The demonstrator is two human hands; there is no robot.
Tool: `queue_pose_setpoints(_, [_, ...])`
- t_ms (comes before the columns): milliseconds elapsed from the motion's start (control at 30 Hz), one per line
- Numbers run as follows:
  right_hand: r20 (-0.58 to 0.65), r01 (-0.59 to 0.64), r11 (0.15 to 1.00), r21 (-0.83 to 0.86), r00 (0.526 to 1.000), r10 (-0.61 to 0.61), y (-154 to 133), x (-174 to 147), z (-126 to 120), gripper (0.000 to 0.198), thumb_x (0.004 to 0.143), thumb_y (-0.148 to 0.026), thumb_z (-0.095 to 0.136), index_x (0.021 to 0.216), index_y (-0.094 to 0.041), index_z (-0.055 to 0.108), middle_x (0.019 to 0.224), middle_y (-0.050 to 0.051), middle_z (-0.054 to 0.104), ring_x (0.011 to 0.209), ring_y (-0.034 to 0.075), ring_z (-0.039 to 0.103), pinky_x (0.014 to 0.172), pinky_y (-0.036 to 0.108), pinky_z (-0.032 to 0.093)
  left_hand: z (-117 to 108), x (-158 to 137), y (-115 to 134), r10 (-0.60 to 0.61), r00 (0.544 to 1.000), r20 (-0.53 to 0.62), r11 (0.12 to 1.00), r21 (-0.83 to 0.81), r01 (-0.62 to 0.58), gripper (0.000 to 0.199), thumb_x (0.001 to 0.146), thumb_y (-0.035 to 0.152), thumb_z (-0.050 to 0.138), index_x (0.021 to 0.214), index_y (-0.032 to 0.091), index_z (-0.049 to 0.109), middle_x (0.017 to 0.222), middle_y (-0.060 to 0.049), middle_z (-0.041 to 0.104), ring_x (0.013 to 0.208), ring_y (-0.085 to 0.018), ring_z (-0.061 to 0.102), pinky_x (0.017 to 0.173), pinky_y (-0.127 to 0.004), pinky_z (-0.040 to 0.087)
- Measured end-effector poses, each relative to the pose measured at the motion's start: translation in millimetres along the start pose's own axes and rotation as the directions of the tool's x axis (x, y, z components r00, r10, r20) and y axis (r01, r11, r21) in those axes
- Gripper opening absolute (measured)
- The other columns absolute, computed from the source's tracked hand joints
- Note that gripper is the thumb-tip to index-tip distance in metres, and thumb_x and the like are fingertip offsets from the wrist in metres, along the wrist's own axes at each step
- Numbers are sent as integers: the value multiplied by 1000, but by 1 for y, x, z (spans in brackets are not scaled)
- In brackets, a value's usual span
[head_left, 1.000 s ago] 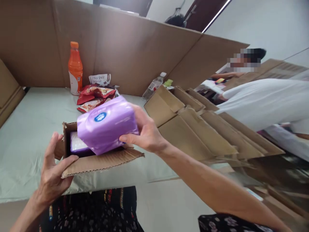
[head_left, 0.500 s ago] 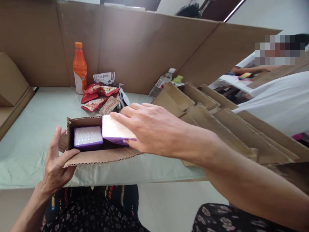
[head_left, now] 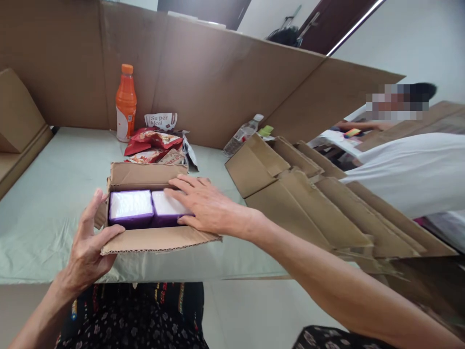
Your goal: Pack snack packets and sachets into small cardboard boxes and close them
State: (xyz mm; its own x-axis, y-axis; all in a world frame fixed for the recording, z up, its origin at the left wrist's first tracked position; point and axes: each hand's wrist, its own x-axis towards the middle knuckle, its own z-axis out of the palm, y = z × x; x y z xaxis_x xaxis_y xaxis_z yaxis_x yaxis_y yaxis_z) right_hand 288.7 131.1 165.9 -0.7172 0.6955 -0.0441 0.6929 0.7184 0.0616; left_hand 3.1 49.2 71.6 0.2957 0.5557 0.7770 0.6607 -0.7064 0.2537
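Left grip clasps one end of box; right grip, spread, rests on pack. Box opens upward, long axis running grip to grip.

My table bears a box near its front edge, packets and an orange bottle at the back, cartons toward the right.

Right hand spread palm-down
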Motion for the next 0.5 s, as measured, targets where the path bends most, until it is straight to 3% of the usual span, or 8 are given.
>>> queue_pose_setpoints(100, [-94,-1,1000,-14,996,0,4,-11,7,33,91,-31,73,121,-18,74,144,18,62,128,36,58,105,52,47,3,-3,-1,-15,999,-33,999,-51,14,32,90,4,68,114,24,72,178,-3,15,153,-37,43,122,-56,47])
queue_pose_setpoints(167, [-247,-12,999,51,969,24,6,-21,4,20,94,-29,68,110,-20,78,132,15,70,119,33,64,103,52,48,2,-3,-2,-21,996,-87,997,-78,15,51,90,5,68,133,33,66,179,2,9,154,-35,42,122,-54,49])
queue_pose_setpoints(200, [-353,-23,995,96,934,55,7,-28,3,18,96,-28,66,107,-22,79,127,13,73,116,32,66,103,53,48,1,-3,-3,-27,993,-112,996,-83,18,65,89,4,69,144,38,58,179,4,5,154,-35,43,120,-52,51])
queue_pose_setpoints(267, [-564,-50,977,207,810,161,12,-43,3,17,97,-26,65,106,-24,78,120,10,76,113,30,69,104,55,49,-3,-3,-6,-53,990,-130,994,-102,40,88,86,4,73,158,44,41,179,4,1,153,-36,44,115,-51,56])
queue_pose_setpoints(333, [-664,-73,937,341,686,296,18,-57,10,16,97,-28,64,106,-26,78,115,8,78,109,28,72,101,54,53,-6,-5,-8,-110,989,-102,983,-156,93,97,84,5,76,161,46,33,179,-1,10,151,-37,47,113,-55,57])
queue_pose_setpoints(367, [-668,-76,912,403,657,350,20,-62,15,16,97,-29,64,105,-26,78,113,8,78,107,28,73,99,52,56,-6,-7,-9,-147,986,-84,974,-188,129,97,84,7,77,162,45,32,177,-5,19,148,-37,50,113,-58,56])
queue_pose_setpoints(433, [-627,-43,865,500,671,395,23,-69,27,18,99,-32,63,107,-26,78,113,9,79,106,27,75,95,48,59,-5,-9,-9,-212,976,-46,954,-226,197,90,87,13,76,162,40,34,165,-11,44,139,-35,59,113,-61,54])
queue_pose_setpoints(500, [-569,48,832,553,752,334,22,-69,37,24,102,-36,59,112,-23,77,116,10,79,108,26,75,96,46,60,-3,-9,-6,-239,971,4,950,-205,235,80,91,17,72,160,37,37,148,-12,62,131,-32,66,114,-60,54])
